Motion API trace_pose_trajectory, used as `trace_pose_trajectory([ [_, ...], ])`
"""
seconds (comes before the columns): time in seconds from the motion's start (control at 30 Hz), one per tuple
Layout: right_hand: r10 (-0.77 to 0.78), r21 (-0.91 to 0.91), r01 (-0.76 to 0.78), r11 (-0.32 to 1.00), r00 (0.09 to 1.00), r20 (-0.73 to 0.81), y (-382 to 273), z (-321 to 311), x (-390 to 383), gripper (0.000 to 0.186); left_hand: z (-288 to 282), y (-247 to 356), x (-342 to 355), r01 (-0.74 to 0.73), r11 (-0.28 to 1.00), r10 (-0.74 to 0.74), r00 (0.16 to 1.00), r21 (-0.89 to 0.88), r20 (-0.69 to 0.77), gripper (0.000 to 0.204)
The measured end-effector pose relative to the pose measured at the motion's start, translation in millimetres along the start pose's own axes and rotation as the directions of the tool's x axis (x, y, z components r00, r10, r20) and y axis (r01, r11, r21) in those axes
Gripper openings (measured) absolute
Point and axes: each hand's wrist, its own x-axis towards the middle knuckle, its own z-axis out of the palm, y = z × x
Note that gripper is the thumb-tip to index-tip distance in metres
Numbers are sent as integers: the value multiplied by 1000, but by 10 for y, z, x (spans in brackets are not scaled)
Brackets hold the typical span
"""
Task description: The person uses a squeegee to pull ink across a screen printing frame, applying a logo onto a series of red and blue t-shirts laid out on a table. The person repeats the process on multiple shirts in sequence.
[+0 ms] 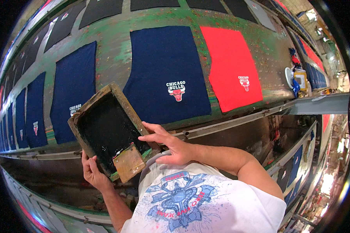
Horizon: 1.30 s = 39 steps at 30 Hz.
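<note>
A wooden screen-printing frame (126, 103) with dark ink across its mesh is tilted in front of me, above the near edge of the long table. My left hand (94, 171) is closed around its lower left side. Inside the frame, at its near end, rests a tan squeegee block (129, 163), smeared with white at its upper edge. My right hand (171, 143) lies against the frame's right side with fingers stretched out and apart. Just beyond is a navy fabric panel (167, 58) with a bull's-head print; the frame overlaps its lower left corner.
A red fabric panel (233, 58) with a similar print lies to the right. Another navy panel (74, 77) lies left, with several more farther along the paint-stained green table (112, 50). A metal rail (229, 122) runs along its near edge. Containers and rags (299, 79) sit at the far right.
</note>
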Motion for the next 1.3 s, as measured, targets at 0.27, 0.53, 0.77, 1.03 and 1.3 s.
trace_pose_trajectory([
  [0.27, 58, -44, -58, 997, 998, 1, -136, 172, 43, 88, -95, -176, 118, 15, 1000, -15, 999, -3, 28, 6],
  [0.53, 64, -60, -66, 996, 997, -47, -157, 276, -38, 89, -166, -289, 186, 25, 999, -27, 997, 24, 68, 6],
  [0.77, 43, -53, -50, 997, 991, -124, -196, 210, -270, 88, -26, -202, 176, -55, 998, 55, 990, -4, 132, 9],
  [1.03, 12, -4, -14, 1000, 973, -230, -253, -493, -810, 88, 823, 192, -100, -174, 983, 162, 970, 50, 183, 28],
  [1.3, 65, -90, -100, 991, 939, -337, -277, -2173, -1952, 87, 2779, 658, -874, -221, 975, 209, 947, 21, 246, 29],
])
